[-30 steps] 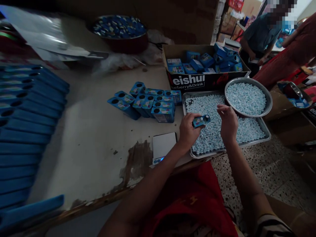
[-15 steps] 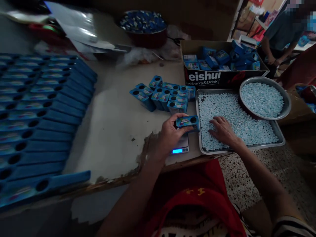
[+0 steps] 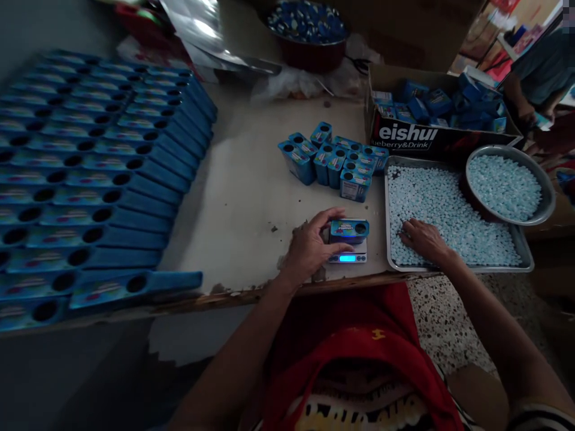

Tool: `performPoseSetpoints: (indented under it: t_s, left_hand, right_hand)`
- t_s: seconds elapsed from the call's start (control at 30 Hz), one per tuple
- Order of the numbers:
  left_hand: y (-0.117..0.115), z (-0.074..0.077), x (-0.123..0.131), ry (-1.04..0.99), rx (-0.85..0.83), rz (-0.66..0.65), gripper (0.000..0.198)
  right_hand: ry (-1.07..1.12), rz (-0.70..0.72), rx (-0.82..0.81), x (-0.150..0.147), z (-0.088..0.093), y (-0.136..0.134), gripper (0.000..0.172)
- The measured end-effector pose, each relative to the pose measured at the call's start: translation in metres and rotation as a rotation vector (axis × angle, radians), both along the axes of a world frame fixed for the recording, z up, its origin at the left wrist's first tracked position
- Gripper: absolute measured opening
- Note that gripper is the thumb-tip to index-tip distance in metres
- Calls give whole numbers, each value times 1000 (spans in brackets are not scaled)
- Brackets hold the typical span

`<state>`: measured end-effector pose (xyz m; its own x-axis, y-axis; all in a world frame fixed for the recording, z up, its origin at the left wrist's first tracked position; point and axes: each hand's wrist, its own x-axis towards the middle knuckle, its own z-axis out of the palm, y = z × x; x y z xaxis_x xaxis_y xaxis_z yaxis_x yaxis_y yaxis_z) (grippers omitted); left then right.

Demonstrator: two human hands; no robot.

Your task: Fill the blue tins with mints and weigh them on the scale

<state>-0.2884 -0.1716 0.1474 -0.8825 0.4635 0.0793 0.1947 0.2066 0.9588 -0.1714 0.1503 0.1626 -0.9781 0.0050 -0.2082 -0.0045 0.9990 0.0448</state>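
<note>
A small blue box with a round dark hole in its top (image 3: 348, 229) rests on a small digital scale (image 3: 347, 259) whose display glows blue. Around the box's left end is my left hand (image 3: 312, 245), its thumb in front and fingers behind, spread wider than the box. My right hand (image 3: 424, 240) is in the left part of a metal tray (image 3: 462, 269), its fingertips drawn together among pale blue pellets (image 3: 471, 239). What the fingertips pinch is partly hidden. Behind the scale stands a group of similar boxes (image 3: 336, 164).
Rows of blue boxes (image 3: 103, 179) cover the table's left side. A metal bowl of pellets (image 3: 505, 185) sits on the tray's back right corner. Behind are a carton of blue boxes (image 3: 399, 136) and a red basin (image 3: 309, 54) with blue pieces. Another person (image 3: 539, 78) is at far right.
My left hand has lowered the blue box onto the scale, and its fingers have spread. My right hand's fingers have drawn together in the pellets. The view has shifted left.
</note>
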Motion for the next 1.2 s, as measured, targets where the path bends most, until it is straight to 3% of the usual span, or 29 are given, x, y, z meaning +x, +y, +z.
performPoseSetpoints:
  t_s: [0.07,0.13,0.2,0.3,0.37,0.4,0.47,0.57,0.63,0.7,0.8,0.9,0.97,1.1,1.2]
  left_hand:
    - [-16,4,0,-48,71,12,70]
    - [-35,5,1,-91,115,116,57]
    - [-55,4,2,-107,128,277,45]
    - [-72,7,5,-72,154,480,36]
    - [-74,15,6,-30,182,530,33]
    - [-73,20,6,-9,194,536,31]
    - [-68,31,7,39,205,535,29]
    - [-60,43,10,112,201,503,28]
    - [-55,47,12,130,169,465,27]
    - [-52,49,15,127,150,439,26]
    - [-49,48,17,127,141,392,28]
    - [-46,45,14,126,83,308,37]
    - [-44,39,11,124,14,255,49]
    - [-34,18,5,111,-54,181,79]
    - [-17,9,6,90,-53,105,80]
  right_hand:
    - [32,-118,-80,2,2,4,28]
    - [176,-341,-262,2,5,11,30]
    - [378,-611,-600,0,8,20,31]
    - [525,-926,-1253,-8,13,35,29]
    - [534,-1019,-1570,-14,14,40,30]
    - [560,-1014,-1652,-18,14,40,31]
    - [679,-932,-1683,-24,12,36,31]
    - [869,-773,-1555,-32,7,27,30]
    - [880,-758,-1536,-35,5,27,29]
    - [799,-854,-1650,-38,6,33,30]
    - [635,-1094,-1994,-37,12,45,36]
    - [651,-1242,-2241,-32,20,46,40]
    - [701,-1287,-2303,-29,25,38,40]
    - [645,-1249,-2311,-30,30,9,23]
    - [461,-1137,-2372,-38,32,-16,18]
